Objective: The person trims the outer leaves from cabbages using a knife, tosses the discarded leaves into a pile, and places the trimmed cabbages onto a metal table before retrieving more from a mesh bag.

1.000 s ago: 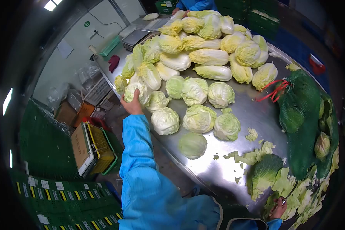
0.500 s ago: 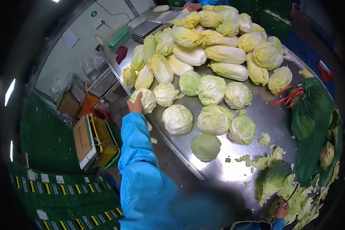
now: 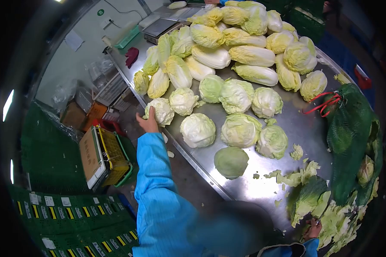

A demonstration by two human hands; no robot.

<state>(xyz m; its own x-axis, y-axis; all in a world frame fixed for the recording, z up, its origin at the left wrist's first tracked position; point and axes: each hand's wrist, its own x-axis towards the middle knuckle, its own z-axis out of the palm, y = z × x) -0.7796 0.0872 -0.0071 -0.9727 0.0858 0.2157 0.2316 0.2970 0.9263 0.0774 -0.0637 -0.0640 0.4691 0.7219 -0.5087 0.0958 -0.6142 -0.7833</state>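
Observation:
My left hand (image 3: 148, 121) is at the table's left edge, beside a pale round cabbage (image 3: 160, 112). Its fingers are apart, with one fingertip right at the cabbage's side. At the lower right, my right hand (image 3: 313, 230) is closed among trimmed leaves; what it holds is mostly hidden, and I cannot tell its kind. Just above that hand lies a green cabbage with loose outer leaves (image 3: 306, 201). More round cabbages, among them a white one (image 3: 197, 130) and a smooth green one (image 3: 231, 162), rest on the steel table (image 3: 261, 188).
Napa cabbages (image 3: 253, 55) are piled at the back, near a scale (image 3: 161, 28). A green mesh bag (image 3: 351, 137) with a red tie lies on the right, above leaf scraps (image 3: 339, 231). Crates (image 3: 109, 158) stand on the floor to the left.
My left hand has loosened from the round cabbage, its fingers spreading and drawing slightly down and left. My right hand has shifted slightly left. The view has tilted a little.

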